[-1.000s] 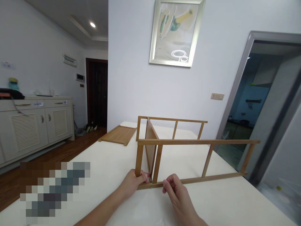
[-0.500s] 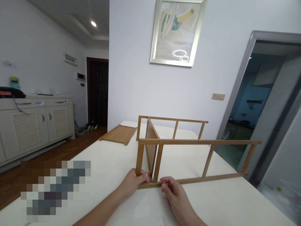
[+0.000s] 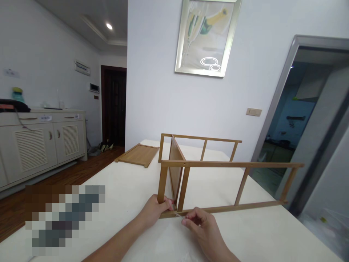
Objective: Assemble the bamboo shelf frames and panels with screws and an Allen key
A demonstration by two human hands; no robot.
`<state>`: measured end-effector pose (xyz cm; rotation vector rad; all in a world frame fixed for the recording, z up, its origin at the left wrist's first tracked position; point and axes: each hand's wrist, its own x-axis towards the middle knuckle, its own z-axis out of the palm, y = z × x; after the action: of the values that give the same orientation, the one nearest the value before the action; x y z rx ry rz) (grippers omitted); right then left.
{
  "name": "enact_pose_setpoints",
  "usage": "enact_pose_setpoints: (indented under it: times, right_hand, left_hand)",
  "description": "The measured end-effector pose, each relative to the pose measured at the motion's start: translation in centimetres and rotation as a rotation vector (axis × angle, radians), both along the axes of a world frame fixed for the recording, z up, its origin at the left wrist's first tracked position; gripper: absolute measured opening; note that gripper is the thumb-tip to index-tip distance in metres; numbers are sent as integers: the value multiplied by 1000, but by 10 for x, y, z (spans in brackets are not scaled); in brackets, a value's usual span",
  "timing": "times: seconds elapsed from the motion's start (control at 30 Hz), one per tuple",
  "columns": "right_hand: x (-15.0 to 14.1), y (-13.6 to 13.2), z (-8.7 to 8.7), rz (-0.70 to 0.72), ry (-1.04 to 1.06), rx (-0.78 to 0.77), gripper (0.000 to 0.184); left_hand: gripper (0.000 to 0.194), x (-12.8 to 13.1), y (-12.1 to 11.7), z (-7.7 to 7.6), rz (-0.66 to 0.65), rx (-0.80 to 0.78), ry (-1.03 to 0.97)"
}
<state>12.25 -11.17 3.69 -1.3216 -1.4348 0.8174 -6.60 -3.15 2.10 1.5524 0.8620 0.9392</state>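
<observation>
A wooden shelf frame [image 3: 215, 165] lies on its side on the white table [image 3: 117, 207], with an upright wooden panel [image 3: 176, 153] between its two ladder-like sides. My left hand [image 3: 156, 209] is closed around the lower left corner, its fingers at the foot of the end slat and the panel's lower edge. My right hand [image 3: 200, 223] pinches a thin metal rod that looks like a hex key [image 3: 178, 215]. Its tip meets the bottom rail [image 3: 223, 209] near the panel's lower end, where a bolt head sat visible earlier.
A second wooden panel [image 3: 137, 155] lies flat on the table's far left. A pixelated patch [image 3: 65, 218] hides something at the near left. Clear plastic [image 3: 188, 256] shows at the front edge. A white cabinet [image 3: 40, 138] stands to the left; a doorway [image 3: 283, 109] opens on the right.
My right hand has brought the thin metal rod to the bottom rail, its tip now at the bolt's spot. My left hand and the frame stay in place.
</observation>
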Motion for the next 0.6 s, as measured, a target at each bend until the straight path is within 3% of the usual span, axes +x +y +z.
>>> enact_pose_setpoints:
  times: [0.33,0.6]
  right_hand:
    - [0,2,5,179,462,-317,35]
    - [6,7,-1,241,579,-446,32]
  left_hand:
    - [35,-1,-2,4,-8,3,46]
    - [38,-2,-1,4,-12,-12,45]
